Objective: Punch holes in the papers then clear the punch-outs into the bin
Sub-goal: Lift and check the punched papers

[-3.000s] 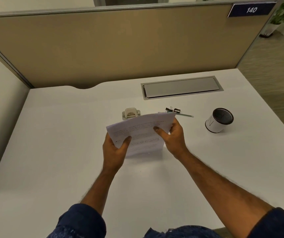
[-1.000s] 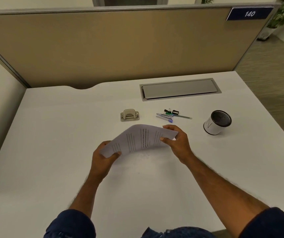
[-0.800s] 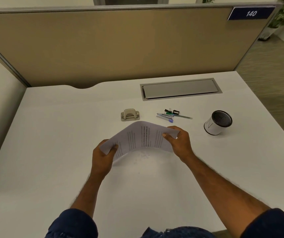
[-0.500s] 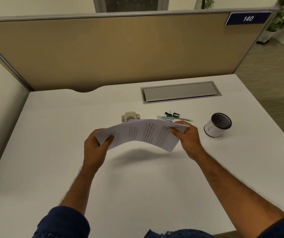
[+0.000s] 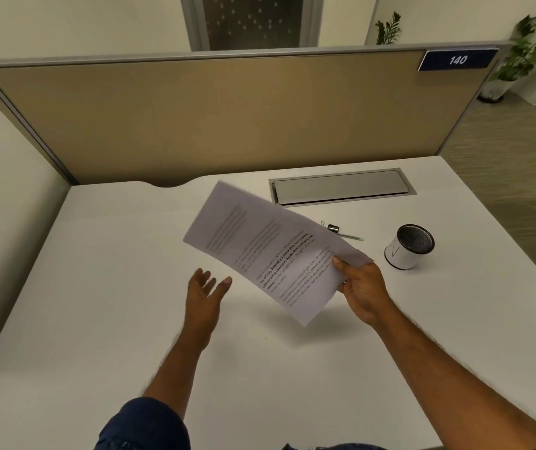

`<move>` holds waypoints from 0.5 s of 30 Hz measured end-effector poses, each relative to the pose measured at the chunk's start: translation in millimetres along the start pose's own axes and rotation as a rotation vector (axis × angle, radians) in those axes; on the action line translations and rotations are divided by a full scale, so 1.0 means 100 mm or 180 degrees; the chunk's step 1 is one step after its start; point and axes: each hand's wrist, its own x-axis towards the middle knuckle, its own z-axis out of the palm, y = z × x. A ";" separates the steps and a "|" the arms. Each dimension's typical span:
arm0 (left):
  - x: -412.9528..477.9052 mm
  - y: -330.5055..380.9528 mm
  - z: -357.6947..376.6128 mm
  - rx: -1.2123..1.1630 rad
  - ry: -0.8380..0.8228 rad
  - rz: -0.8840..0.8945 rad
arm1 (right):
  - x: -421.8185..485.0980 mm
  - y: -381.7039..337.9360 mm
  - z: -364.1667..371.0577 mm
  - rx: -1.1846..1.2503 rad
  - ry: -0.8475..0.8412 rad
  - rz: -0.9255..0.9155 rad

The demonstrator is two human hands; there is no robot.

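A: Where are the papers (image 5: 273, 251) right now?

B: Lifted off the table (image 5: 104, 319), in the middle of the frame, tilted so the far corner points toward the upper left. The right hand (image 5: 362, 287) pinches them at their right edge, thumb on top. They hang in the air, touching nothing else.

A: And the left hand (image 5: 203, 295)?

B: Released, fingers spread, palm turned up a little, just below and left of the sheets. It holds nothing and does not touch them.

A: Can you see the hole punch?

B: No. If it is on the table, the sheets cover it. To the right of the papers I see a binder clip (image 5: 331, 226) and a pen (image 5: 351, 236), and further right the small white bin (image 5: 409, 246) with its dark open mouth, standing upright.

A: Which step would you say this is?

B: I cannot tell whether any holes are made; the edges are too blurred. My guess is the papers are being handled between punching and clearing.

A: So what does the next move call for?

B: Probably setting the sheets down clear of the work area with the right hand, leaving both hands free. Any punch-outs are tiny and light, so sweeping them toward the bin needs a cupped palm and a slow, low stroke.
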 end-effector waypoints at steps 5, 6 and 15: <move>-0.14 -0.01 0.21 -0.0300 -0.0587 0.0017 | -0.12 0.10 0.03 0.0523 0.0123 0.0257; -0.17 0.00 0.24 -0.0323 -0.0617 0.0097 | -0.14 0.12 0.04 0.0572 0.0122 0.0285; -0.25 0.17 0.25 -0.0127 -0.0347 0.0618 | -0.25 0.29 0.01 0.0749 0.0164 0.0506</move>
